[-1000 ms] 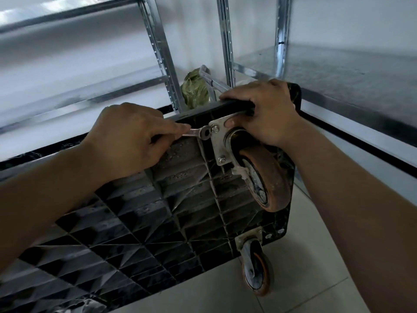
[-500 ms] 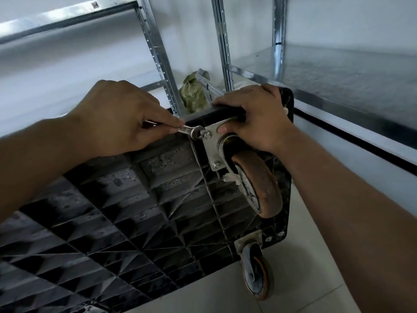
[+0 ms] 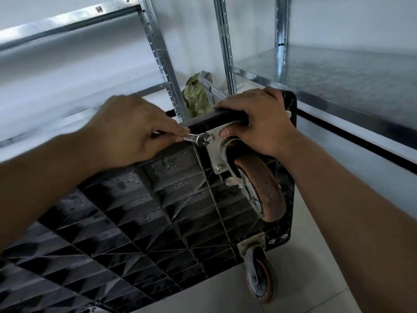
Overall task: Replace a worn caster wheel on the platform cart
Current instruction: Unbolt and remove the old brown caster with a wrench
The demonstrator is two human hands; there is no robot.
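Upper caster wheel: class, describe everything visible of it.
The worn brown rubber caster wheel sits under a bolted steel mounting plate on the black ribbed plastic cart underside, which stands on edge. Its tread looks scuffed. The right hand grips the cart edge above it, thumb on the plate; the left hand holds a small steel wrench at its upper bolt.

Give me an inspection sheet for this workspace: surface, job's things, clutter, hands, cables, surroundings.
Surface: pale tiled floor; platform cart tipped up, ribbed black underside facing the camera.
Job's things: worn caster wheel on its mounting plate; wrench head at the plate's upper bolt; lower bolt in place; second caster below.
Clutter: crumpled green bag behind the cart.
Hands: left hand grips the wrench; right hand grips the cart's upper edge, thumb on the plate.
Cables: nothing seen.
Surroundings: metal shelving, white wall.
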